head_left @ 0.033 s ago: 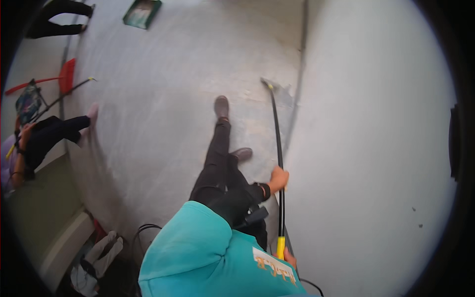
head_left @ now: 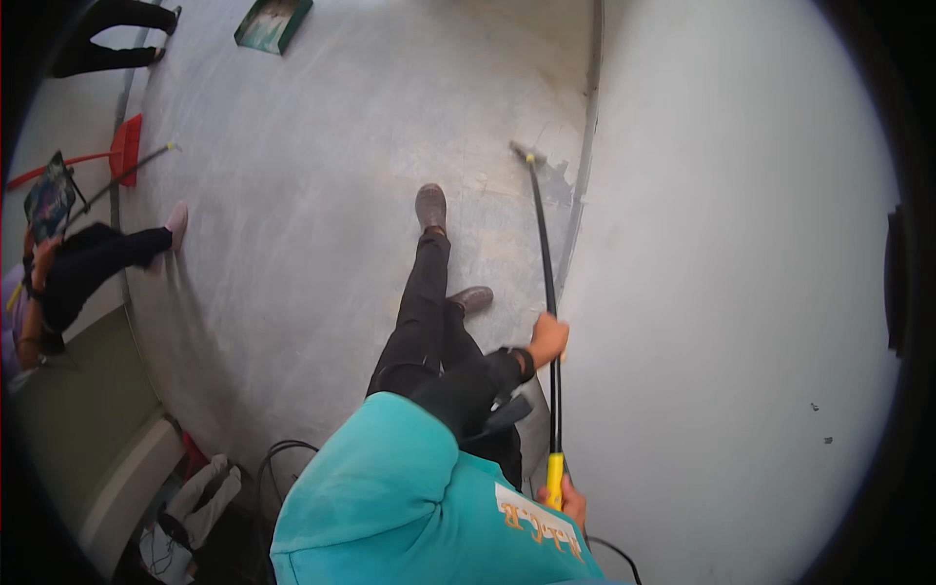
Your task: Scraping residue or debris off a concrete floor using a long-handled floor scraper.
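A long-handled scraper (head_left: pixel 546 239), with a black pole and a narrow grey head, reaches away from me along the wall. Its head rests on the floor beside an irregular dark grey patch (head_left: pixel 556 183). My left hand (head_left: pixel 549 339) is closed around the middle of the pole, a dark band on its wrist. Nearer my body, my right hand (head_left: pixel 570 499) grips the yellow handle end (head_left: pixel 555 478); part of this hand is hidden behind the handle and my teal shirt.
A pale wall (head_left: pixel 721 273) rises close on my right. A green tray (head_left: pixel 273 24) lies on the floor far ahead. At left, a person (head_left: pixel 73 268) holds a long pole and a patterned flat thing near a red dustpan (head_left: pixel 125 149). Black cables (head_left: pixel 278 453) lie behind me.
The scraper's head has shifted slightly forward and left, and my left hand has risen a little with the pole. The person at left has moved slightly.
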A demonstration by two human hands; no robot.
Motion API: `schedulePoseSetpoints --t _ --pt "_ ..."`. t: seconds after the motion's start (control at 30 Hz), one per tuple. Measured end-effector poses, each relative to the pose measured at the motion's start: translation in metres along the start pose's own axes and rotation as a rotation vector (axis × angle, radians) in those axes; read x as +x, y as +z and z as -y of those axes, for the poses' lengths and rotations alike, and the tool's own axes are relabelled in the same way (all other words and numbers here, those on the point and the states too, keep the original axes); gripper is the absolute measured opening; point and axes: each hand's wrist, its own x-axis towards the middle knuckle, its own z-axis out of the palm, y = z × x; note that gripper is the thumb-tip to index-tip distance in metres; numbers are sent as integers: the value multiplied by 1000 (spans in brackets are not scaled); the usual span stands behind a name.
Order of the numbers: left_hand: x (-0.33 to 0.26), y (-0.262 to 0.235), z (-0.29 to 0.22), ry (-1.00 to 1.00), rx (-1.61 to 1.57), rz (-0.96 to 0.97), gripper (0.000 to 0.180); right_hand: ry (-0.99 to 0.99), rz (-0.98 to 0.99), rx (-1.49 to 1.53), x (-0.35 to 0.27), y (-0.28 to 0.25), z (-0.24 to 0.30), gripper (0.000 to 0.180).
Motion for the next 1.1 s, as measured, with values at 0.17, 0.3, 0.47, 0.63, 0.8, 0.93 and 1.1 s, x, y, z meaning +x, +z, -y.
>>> schedulePoseSetpoints --t 0.17,0.3,0.47,0.63,0.8,0.93,1.1 --pt "-2 39 89 -79 -124 -17 27 -78 140 323 25 -43 -34 31" --pt "9 42 -78 -92 -133 -150 35 -196 45 15 -38 50 73 33" --pt "-6 6 -87 -130 -240 -243 37 -128 10 -165 -51 81 74 34" --pt "-20 -20 -106 61 -333 -398 33 -194 0 -433 -68 93 79 34" --pt "-33 -24 -89 -3 -434 -453 35 -130 1 -476 -71 79 95 34" --pt "-32 -4 -76 -122 -370 -393 42 -117 -94 -398 -81 72 96 37" --pt "6 17 -5 -156 -879 -388 23 -19 -138 -298 -72 59 93 33"
